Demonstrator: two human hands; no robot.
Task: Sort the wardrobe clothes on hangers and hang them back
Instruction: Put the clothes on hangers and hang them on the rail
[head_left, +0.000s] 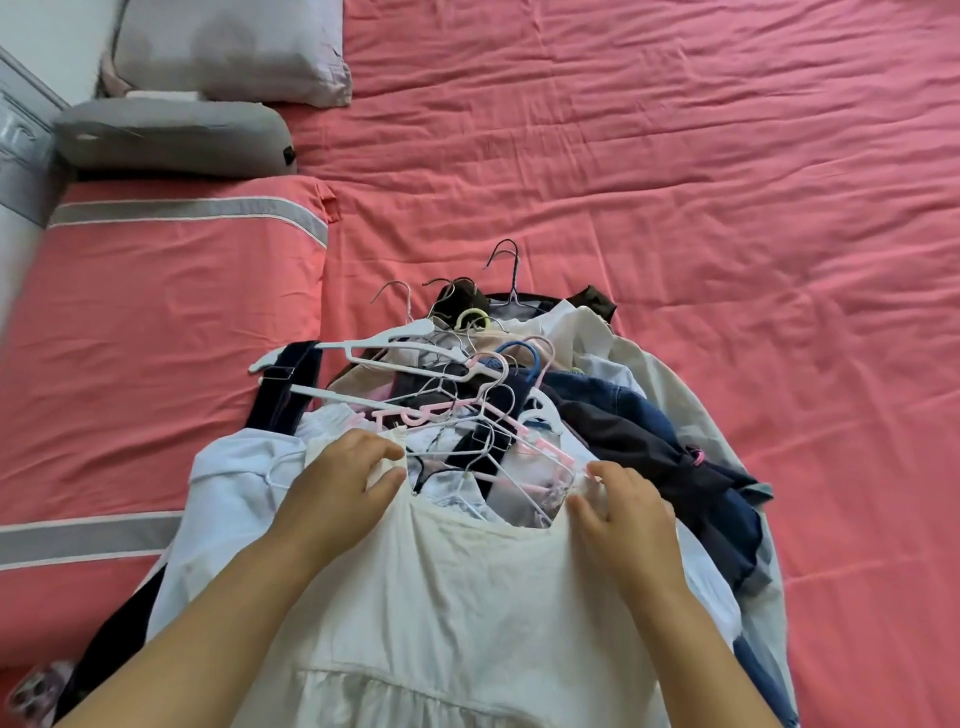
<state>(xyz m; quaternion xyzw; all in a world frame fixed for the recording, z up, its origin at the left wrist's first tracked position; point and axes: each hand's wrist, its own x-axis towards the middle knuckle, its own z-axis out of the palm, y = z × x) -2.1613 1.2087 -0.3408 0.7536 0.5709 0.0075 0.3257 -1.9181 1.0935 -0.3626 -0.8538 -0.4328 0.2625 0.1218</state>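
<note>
Your left hand (340, 483) sits at lower centre of the frame, fingers (382, 451) curled over the left shoulder of the white dress (457, 597), thumb underneath so the fabric is pinched. Your right hand (621, 512) mirrors it on the dress's right shoulder, fingers bent and gripping the cloth at the neckline corner.

The white dress lies on top of the clothes pile (597, 415), its long axis running from the bottom edge of the frame up toward the centre, neckline pointing away from you and the gathered skirt seam nearest the bottom edge.

Beyond the neckline, a tangle of hangers (415, 364) spreads out: white plastic ones angled toward the left, pink ones crossing the middle, thin wire ones with hooks pointing toward the top of the frame. Dark navy and denim garments (649, 431) trail down the right side of the pile.

Everything rests on the bed (675, 156), covered in a pink sheet. A pink pillow (156, 322) with grey stripes lies at left, a grey cushion (171, 135) and a pale pillow (228, 47) at upper left.
</note>
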